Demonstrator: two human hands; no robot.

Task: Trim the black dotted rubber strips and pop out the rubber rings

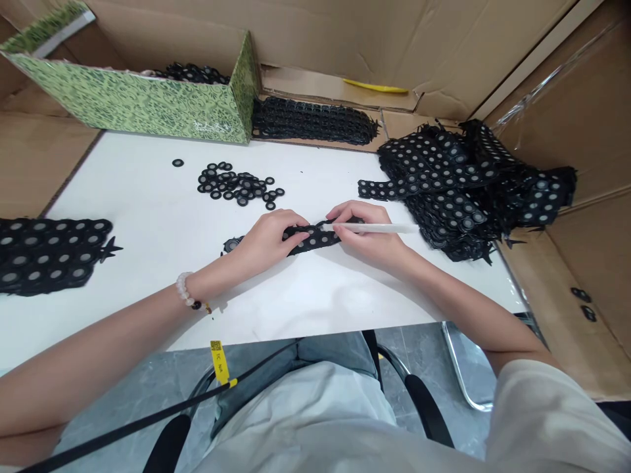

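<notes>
Strip (311, 238) of black rings on table (148, 217): left hand (269, 240) fingers pinning it; right hand (365, 236) fingers gripping white stick (374, 228).

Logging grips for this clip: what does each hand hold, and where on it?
Left hand pins the black strip over its left half; right hand pinches the white stick near its tip.

Nothing here can be read. The yellow tag (219, 361) on the black cable (148, 420), lower left of the frame, carries tiny dark print that is too small to make out. Pale marks on the green box (133, 102), upper left, are also illegible.
</notes>
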